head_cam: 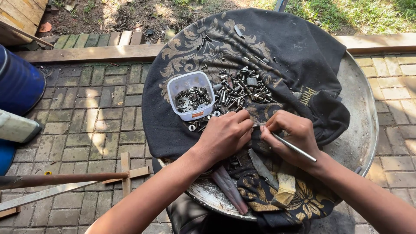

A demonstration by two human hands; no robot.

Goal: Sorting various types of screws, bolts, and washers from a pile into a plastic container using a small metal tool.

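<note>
- Holding a thin, straight metal rod (pixel 291 146), our right hand (pixel 291 134) has its fingers closed around it; the rod is silvery and smooth, slanting from near the fingertips down and out past the wrist.
- Our left hand (pixel 226 132) rests knuckles up just beside the right, fingers curled shut over something small that we cannot make out; the two hands nearly touch at the fingertips.
- Both hands sit on a dark cloth (pixel 281 47) with pale ornamental print, near its front edge.
- Just beyond the hands lies a loose heap of bolts and nuts (pixel 242 89), grey and dull.
- Beside the heap, to the left, stands a small clear plastic tub (pixel 190 96) filled with washers (pixel 191 99).
- Below the hands a flat dark blade-like piece (pixel 260 164) lies on crumpled patterned fabric.
- The cloth covers a big round metal pan (pixel 359 130), whose bare rim shows on the right.
- Under it is a brick-paved floor (pixel 86 112) in patchy sunlight, with a blue barrel (pixel 17 82) at the left, a rusty bar (pixel 60 178) with wooden strips lower left, and soil and grass at the top.
</note>
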